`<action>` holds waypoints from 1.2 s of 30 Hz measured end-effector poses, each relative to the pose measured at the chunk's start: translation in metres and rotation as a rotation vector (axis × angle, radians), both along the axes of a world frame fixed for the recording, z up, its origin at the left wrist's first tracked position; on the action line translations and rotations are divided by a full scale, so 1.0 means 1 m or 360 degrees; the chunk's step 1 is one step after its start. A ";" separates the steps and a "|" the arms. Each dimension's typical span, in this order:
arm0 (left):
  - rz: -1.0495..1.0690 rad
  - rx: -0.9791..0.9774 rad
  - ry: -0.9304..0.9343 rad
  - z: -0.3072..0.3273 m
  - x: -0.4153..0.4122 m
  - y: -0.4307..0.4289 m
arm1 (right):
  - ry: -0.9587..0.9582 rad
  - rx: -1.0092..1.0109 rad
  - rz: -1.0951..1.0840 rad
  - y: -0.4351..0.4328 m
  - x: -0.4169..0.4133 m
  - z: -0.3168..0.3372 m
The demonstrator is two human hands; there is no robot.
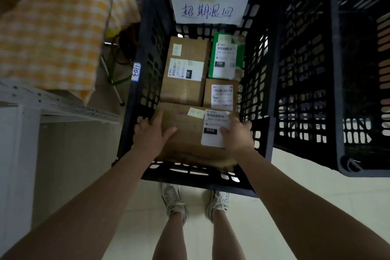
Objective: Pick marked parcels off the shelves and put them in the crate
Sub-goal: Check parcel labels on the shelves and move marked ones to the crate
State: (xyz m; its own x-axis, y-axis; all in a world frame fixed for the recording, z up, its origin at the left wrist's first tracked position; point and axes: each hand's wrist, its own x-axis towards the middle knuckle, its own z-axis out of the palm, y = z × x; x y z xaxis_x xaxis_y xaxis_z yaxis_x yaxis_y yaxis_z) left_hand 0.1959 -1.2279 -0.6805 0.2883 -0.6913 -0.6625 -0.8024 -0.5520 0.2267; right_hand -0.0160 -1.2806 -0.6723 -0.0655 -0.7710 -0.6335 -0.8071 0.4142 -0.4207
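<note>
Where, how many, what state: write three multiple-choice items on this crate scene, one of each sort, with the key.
1. Where in the crate is the green parcel?
A. far right corner
B. near left corner
C. outside it, on the floor

2. How many parcels show in the crate, counting the held one?
A. two
B. four
C. six

3. What are the left hand and right hand doing?
A. both hang empty
B. only the left holds a box
C. both grip the 032 box

Key:
1 A: it lies against the far wall, on the right side.
2 B: 220 box, green parcel, small box and 032 box.
3 C: one hand clasps each side of the box, thumbs on top.
</note>
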 end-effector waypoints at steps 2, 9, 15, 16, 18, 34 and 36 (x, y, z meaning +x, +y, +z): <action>0.0012 -0.0076 0.0009 0.000 -0.002 0.004 | -0.0059 -0.0056 -0.0038 0.005 -0.002 0.000; 0.0183 -0.0303 0.0105 0.004 -0.008 0.016 | -0.0063 -0.0325 0.0058 0.023 -0.007 0.000; 0.0337 -0.0268 0.0390 0.005 -0.007 0.020 | -0.0095 -0.0048 -0.0099 0.016 -0.009 -0.003; 0.0369 -0.0244 0.0413 0.005 -0.006 0.018 | -0.0109 -0.0076 -0.0053 0.016 -0.007 -0.003; 0.0398 -0.0206 0.0421 0.008 -0.006 0.015 | -0.0122 -0.0102 -0.0086 0.017 -0.002 0.001; -0.0437 -0.0892 0.0099 0.052 -0.004 -0.133 | -0.0636 0.0065 -0.1307 -0.013 0.034 0.011; -0.0350 -0.0562 0.0281 0.024 -0.010 -0.140 | -0.0774 0.0225 -0.1532 -0.017 0.038 -0.013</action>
State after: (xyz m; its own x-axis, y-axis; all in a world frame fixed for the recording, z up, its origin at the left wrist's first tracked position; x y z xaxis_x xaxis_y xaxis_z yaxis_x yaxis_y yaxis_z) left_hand 0.1859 -1.3678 -0.6564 0.0132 -0.9159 -0.4011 -0.8240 -0.2372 0.5146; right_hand 0.0224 -1.2978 -0.6849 -0.3215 -0.4485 -0.8339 0.1223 0.8536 -0.5063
